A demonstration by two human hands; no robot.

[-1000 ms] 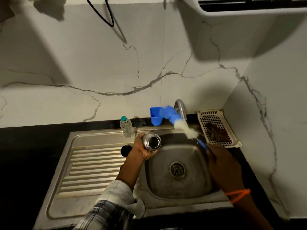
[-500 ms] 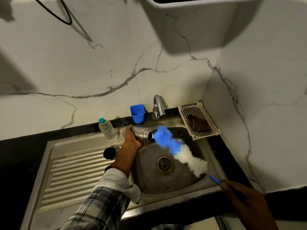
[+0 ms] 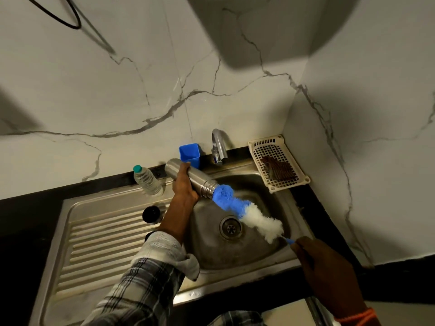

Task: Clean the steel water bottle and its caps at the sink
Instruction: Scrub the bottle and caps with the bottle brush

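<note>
My left hand (image 3: pixel 184 187) grips the steel water bottle (image 3: pixel 196 178), held on its side above the sink basin (image 3: pixel 263 194) with its threaded mouth pointing right and down. My right hand (image 3: pixel 327 269) holds the thin blue handle of a bottle brush (image 3: pixel 247 214) with blue and white bristles. The blue bristle tip sits right at the bottle's mouth; how far it is inside I cannot tell. A black cap (image 3: pixel 151 214) lies on the ribbed drainboard (image 3: pixel 98 250) left of my forearm.
A small clear plastic bottle with a green cap (image 3: pixel 147 178) stands at the drainboard's back edge. A blue cup (image 3: pixel 189 154) and the tap (image 3: pixel 219 147) are behind the basin. A cream plastic tray (image 3: pixel 277 162) with a dark scrubber lies at the back right corner.
The bottle has swung from mouth-up to lying on its side. The brush came down from beside the tap, and its blue tip now meets the bottle's mouth.
</note>
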